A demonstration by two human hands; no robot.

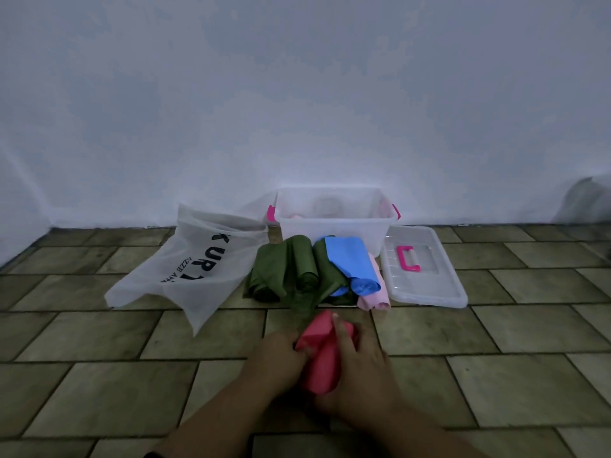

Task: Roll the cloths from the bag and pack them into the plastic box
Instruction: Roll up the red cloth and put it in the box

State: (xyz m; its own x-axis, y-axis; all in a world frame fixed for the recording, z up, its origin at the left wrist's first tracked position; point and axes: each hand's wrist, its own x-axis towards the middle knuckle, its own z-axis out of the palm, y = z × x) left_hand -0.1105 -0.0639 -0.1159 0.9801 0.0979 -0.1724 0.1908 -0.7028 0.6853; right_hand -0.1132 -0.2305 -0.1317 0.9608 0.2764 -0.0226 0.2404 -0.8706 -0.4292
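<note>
In the head view, a red cloth [318, 357] is seen on the tiled floor [99, 342] close in front of the person, partly rolled, with its long axis running away from the body towards the wall. It is grasped from both flanks. The left hand [276, 357] is pressed against its left side with the fingers curled into the fabric. The right hand [362, 361] is wrapped over its right side, one fingertip reaching the far end.

The plastic box [330, 234] is found straight ahead by the wall, open, with its lid [429, 285] laid just beside it. Between cloth and box, rolled green cloths [284, 269], a blue cloth [350, 259] and a pink cloth [375, 294] are heaped. The bag [195, 259] is slumped to their left. The right hand is judged slightly nearer the box.
</note>
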